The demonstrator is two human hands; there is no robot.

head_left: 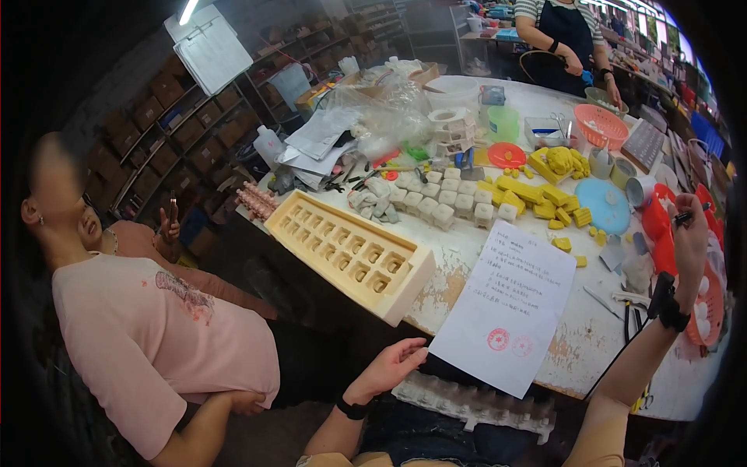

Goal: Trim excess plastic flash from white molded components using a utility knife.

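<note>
A white sheet of paper with handwriting and two red stamps lies on the table in front of me. My left hand is beside its lower left corner, fingers stretched out and nothing held; whether the fingertips touch the sheet I cannot tell. Raised at the right, my right hand is closed on a small black pen-like object. To the left of the paper stands a long cream mould with rows of hollows. A knobbly white cast strip lies below the table edge, by my lap.
Behind the paper are grey-white blocks and yellow clay lumps. Red containers and a pink basket stand at right. A person in pink stands left; another in an apron works at the far side.
</note>
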